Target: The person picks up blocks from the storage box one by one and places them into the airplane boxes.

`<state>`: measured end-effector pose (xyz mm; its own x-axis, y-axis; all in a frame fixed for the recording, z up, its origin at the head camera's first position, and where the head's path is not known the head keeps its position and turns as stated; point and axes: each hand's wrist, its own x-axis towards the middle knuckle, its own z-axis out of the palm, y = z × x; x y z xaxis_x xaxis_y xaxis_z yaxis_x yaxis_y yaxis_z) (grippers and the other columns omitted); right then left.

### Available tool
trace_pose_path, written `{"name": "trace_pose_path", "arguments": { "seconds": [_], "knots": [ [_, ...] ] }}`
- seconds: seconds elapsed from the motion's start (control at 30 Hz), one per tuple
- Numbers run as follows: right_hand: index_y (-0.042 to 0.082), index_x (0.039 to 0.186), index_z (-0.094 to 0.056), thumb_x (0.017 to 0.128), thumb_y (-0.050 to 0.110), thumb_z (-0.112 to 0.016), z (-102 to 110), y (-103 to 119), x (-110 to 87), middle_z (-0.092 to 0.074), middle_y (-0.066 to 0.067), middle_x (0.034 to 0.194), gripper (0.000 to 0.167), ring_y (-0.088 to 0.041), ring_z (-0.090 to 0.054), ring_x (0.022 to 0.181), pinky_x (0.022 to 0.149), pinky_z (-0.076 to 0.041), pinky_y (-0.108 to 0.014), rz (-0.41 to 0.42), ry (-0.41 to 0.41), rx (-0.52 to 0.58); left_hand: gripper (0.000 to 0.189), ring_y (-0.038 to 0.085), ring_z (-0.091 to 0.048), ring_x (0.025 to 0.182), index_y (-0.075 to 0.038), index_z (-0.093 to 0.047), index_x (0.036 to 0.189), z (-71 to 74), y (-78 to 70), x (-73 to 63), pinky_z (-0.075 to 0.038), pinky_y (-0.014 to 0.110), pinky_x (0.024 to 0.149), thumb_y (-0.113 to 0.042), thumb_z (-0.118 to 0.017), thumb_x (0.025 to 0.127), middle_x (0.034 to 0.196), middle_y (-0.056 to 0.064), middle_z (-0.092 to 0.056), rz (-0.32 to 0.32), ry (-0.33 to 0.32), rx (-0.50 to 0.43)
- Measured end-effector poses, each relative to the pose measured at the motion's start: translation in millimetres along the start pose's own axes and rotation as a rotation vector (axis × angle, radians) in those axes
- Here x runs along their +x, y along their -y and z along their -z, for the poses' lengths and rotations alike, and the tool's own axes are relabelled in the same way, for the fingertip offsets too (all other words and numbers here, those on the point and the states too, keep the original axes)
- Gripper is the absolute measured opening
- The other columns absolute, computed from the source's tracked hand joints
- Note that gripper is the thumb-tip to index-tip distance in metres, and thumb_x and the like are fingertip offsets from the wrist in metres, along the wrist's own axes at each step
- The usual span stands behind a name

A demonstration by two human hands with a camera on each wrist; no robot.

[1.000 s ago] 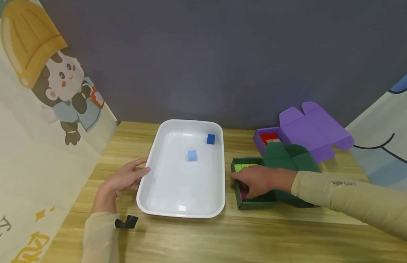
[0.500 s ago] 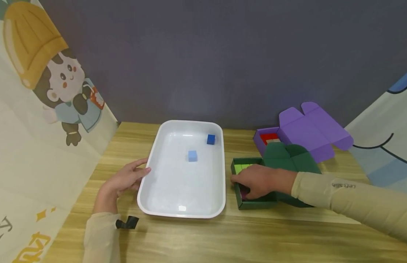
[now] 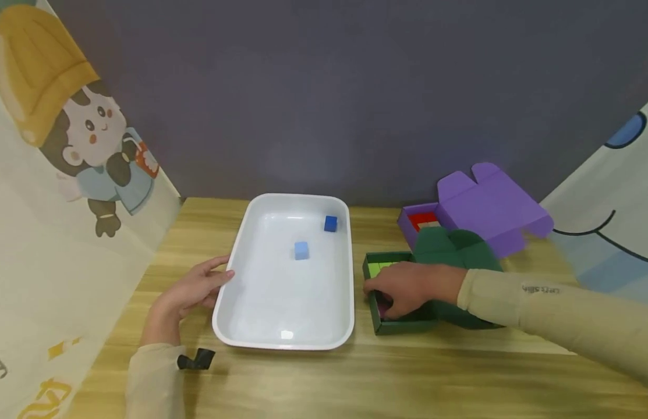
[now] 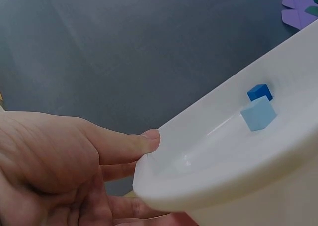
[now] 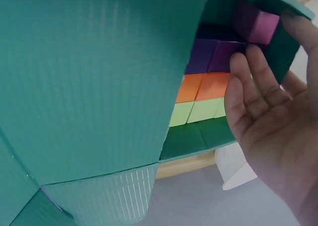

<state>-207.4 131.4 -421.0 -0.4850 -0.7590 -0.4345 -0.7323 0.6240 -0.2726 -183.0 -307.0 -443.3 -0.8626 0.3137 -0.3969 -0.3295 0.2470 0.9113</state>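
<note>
My left hand (image 3: 191, 289) grips the left rim of a white tray (image 3: 282, 308), thumb on the rim and fingers below it. A light blue cube (image 3: 301, 251) and a dark blue cube (image 3: 330, 224) lie inside the tray. Reaching into the open green box (image 3: 406, 329), my right hand (image 3: 402, 284) has its thumb and fingertips at a magenta cube (image 5: 268, 28) in one corner. Alongside sit purple cubes (image 5: 201, 55), orange cubes (image 5: 212, 85) and lime green cubes (image 5: 203, 110) in rows. The green lid hides part of them in the right wrist view.
Behind the green box stands an open purple box (image 3: 409, 230) with red cubes (image 3: 422, 219) and paler pieces. Its lid (image 3: 494, 203) spreads to the right. The wooden table (image 3: 313, 384) meets a dark grey panel (image 3: 303, 99) at the back, with printed sheets at both sides.
Everything has shifted slightly left in the head view. Both hands have stayed nearly still, the left at the tray's rim and the right inside the green box.
</note>
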Motion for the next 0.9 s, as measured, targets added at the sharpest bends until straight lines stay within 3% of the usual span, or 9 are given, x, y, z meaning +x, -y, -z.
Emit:
{"name": "trace_pose_path", "arguments": {
  "seconds": [0.13, 0.33, 0.5, 0.73, 0.9],
  "knots": [
    [0.021, 0.119, -0.061, 0.084, 0.036, -0.076, 5, 4, 0.2, -0.055, 0.011, 0.072, 0.042, -0.006, -0.052, 0.065, 0.059, -0.046, -0.027, -0.031, 0.024, 0.077, 0.07, 0.04, -0.063, 0.103, -0.006, -0.015, 0.155, 1.5, 1.1, -2.1, -0.056, 0.051, 0.077, -0.029, -0.054, 0.102, 0.131, 0.033, -0.049, 0.003, -0.006, 0.005],
    [0.021, 0.115, -0.063, 0.086, 0.036, -0.074, 15, 12, -7.4, -0.054, 0.011, 0.07, 0.035, -0.007, -0.051, 0.064, 0.057, -0.045, -0.028, -0.048, 0.008, 0.054, 0.069, 0.041, -0.063, 0.103, -0.005, -0.014, 0.155, 0.8, 1.1, -0.8, -0.056, 0.051, 0.077, -0.028, -0.053, 0.102, 0.13, 0.034, -0.049, -0.013, 0.007, -0.005],
    [0.018, 0.102, -0.063, 0.089, 0.028, -0.072, 24, 22, -14.4, -0.051, 0.011, 0.069, 0.019, -0.009, -0.048, 0.062, 0.056, -0.043, -0.027, 0.027, -0.084, -0.109, 0.069, 0.039, -0.063, 0.104, -0.006, -0.016, 0.155, -0.5, 2.6, -1.4, -0.056, 0.05, 0.078, -0.029, -0.054, 0.101, 0.131, 0.033, -0.049, 0.005, -0.014, 0.002],
    [0.014, 0.092, -0.064, 0.086, 0.021, -0.074, 45, 41, -16.1, -0.052, 0.006, 0.069, 0.013, -0.011, -0.046, 0.059, 0.055, -0.046, -0.025, 0.088, -0.258, -0.415, 0.071, 0.038, -0.062, 0.105, -0.006, -0.016, 0.155, -2.0, 3.3, -2.3, -0.055, 0.048, 0.079, -0.03, -0.055, 0.101, 0.132, 0.033, -0.048, 0.011, -0.022, 0.014],
    [0.015, 0.096, -0.065, 0.084, 0.02, -0.075, 69, 53, -6.9, -0.054, 0.005, 0.069, 0.016, -0.011, -0.046, 0.057, 0.051, -0.043, -0.023, 0.103, -0.374, -0.428, 0.07, 0.039, -0.062, 0.105, -0.005, -0.017, 0.155, -2.6, 1.3, -2.4, -0.055, 0.048, 0.08, -0.029, -0.055, 0.101, 0.131, 0.034, -0.048, 0.006, -0.04, 0.019]
  ]
}}
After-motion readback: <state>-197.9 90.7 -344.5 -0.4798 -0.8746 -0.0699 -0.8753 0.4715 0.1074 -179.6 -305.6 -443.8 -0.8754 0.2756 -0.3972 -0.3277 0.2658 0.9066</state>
